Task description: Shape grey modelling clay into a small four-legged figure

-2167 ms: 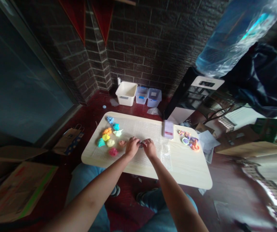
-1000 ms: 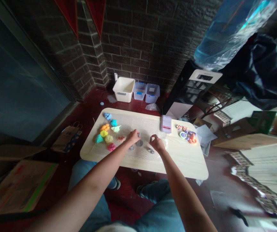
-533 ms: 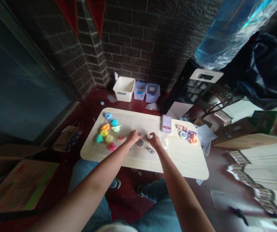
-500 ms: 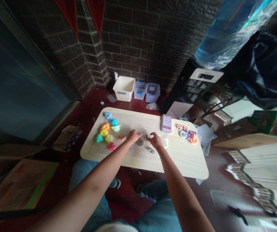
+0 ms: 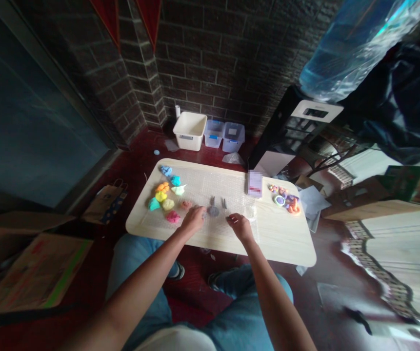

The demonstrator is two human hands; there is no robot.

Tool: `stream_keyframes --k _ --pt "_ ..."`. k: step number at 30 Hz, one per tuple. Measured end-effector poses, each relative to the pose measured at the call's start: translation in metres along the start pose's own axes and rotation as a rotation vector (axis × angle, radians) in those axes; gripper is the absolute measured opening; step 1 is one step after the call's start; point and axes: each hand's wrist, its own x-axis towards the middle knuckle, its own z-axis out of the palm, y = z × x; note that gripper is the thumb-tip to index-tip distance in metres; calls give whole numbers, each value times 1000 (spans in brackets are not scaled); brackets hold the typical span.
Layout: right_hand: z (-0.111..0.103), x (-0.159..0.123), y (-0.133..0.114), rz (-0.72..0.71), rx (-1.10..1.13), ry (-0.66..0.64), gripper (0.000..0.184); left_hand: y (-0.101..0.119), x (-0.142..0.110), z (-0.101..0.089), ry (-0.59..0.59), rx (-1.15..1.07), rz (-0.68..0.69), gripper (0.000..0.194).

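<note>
A round grey clay disc (image 5: 213, 211) lies on the bubble-wrap sheet (image 5: 204, 183) on the table. Two thin grey clay strips stand out above it, a left strip (image 5: 213, 200) touching or almost touching the disc and a right strip (image 5: 224, 203) apart from it. To the disc's left, my left hand (image 5: 194, 219) has its fingers closed on a small grey clay piece (image 5: 204, 213), partly hidden. My right hand (image 5: 240, 225) is low at the disc's right, fingertips pinched on a grey clay lump (image 5: 228, 219) that is mostly covered.
Several coloured clay lumps, such as a pink one (image 5: 173, 217) and a blue one (image 5: 166, 170), lie at the table's left. A phone-like slab (image 5: 254, 184) stands at the back edge. Shaped clay pieces (image 5: 293, 205) sit at the right. Bins (image 5: 190, 131) and a water dispenser (image 5: 286, 131) stand behind.
Both hands have left the spot above the disc and come down nearer me, the left one to the left. The right strip now lies on the sheet, released from my right hand.
</note>
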Motion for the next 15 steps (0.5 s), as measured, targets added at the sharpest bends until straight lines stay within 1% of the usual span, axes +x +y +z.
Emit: stream_keyframes --k 6,11,15 --pt "6 14 -23 9 144 -5 33 -12 -5 5 44 53 10 33" --pt "22 26 -40 6 141 37 33 -13 -10 9 59 87 18 32" --pt "36 31 -47 -13 132 80 31 -14 -17 10 80 96 18 31"
